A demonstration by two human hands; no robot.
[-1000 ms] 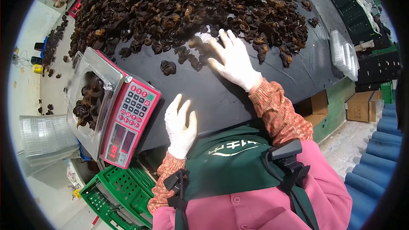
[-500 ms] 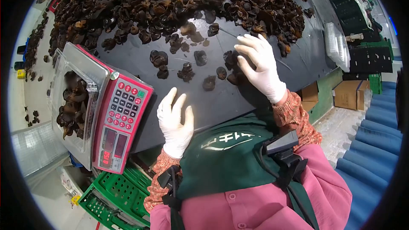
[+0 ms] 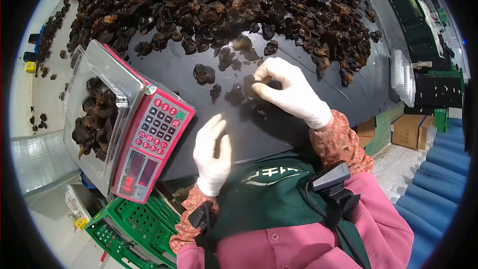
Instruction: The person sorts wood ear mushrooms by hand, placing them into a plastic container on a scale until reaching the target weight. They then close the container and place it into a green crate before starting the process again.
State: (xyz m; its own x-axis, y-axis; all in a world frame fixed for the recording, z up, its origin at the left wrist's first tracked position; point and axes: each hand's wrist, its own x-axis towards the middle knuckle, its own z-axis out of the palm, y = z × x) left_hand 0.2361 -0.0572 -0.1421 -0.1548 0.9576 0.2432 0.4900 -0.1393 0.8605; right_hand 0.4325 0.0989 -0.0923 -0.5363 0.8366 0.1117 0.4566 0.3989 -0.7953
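Note:
My right hand (image 3: 295,92), in a white glove, is over the dark table with thumb and fingertips closed at the edge of a wood ear mushroom (image 3: 249,86). The exact grip is partly hidden by the fingers. Beside it lie a few loose wood ears, including a larger curled one (image 3: 204,74). My left hand (image 3: 212,157), also gloved, hovers near the table's front edge, fingers apart and holding nothing. To its left stands a pink scale (image 3: 155,128) with a red lit display. On its pan, a clear plastic tray (image 3: 74,119) holds several wood ears (image 3: 97,119).
A large heap of wood ears (image 3: 219,7) covers the far part of the table (image 3: 279,132). Stacked clear trays (image 3: 402,77) stand at the right edge. Green crates (image 3: 134,226) sit below the scale, and a cardboard box (image 3: 412,130) is on the floor at right.
My right hand has moved left and its fingers have closed on a wood ear. Several loose pieces near it have shifted or gone from sight. My left hand stays open. The view has shifted slightly.

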